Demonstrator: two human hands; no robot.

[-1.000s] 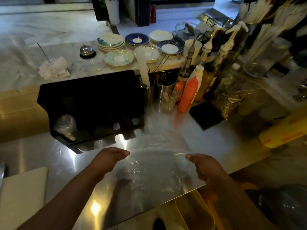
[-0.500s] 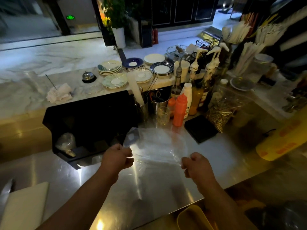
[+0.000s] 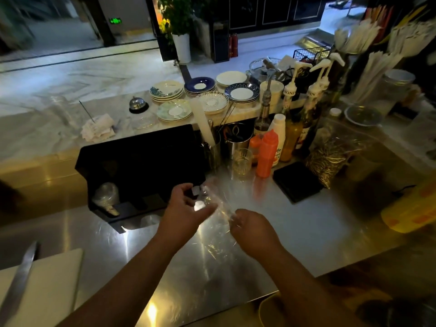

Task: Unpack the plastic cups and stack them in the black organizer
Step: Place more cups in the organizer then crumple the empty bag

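Observation:
A black organizer (image 3: 141, 159) stands on the steel counter, with a stack of clear plastic cups (image 3: 106, 197) lying in its left slot. Just right of the organizer's front, both my hands hold a clear, empty plastic wrapper (image 3: 219, 204) above the counter. My left hand (image 3: 186, 208) grips its left part with curled fingers. My right hand (image 3: 250, 227) pinches its right part, close to the left hand. The wrapper is gathered between them and hangs down toward the counter.
Behind the organizer are stacked saucers (image 3: 188, 97), a bell (image 3: 138, 105) and a cloth (image 3: 99, 127). Sauce bottles (image 3: 266, 153), a glass (image 3: 241, 161) and a black pad (image 3: 297, 181) stand to the right. A knife (image 3: 21, 277) lies on a white board (image 3: 54, 284) at lower left.
My hands have come together from wide apart, bunching the wrapper that was stretched flat between them, and they have risen toward the organizer's right front corner.

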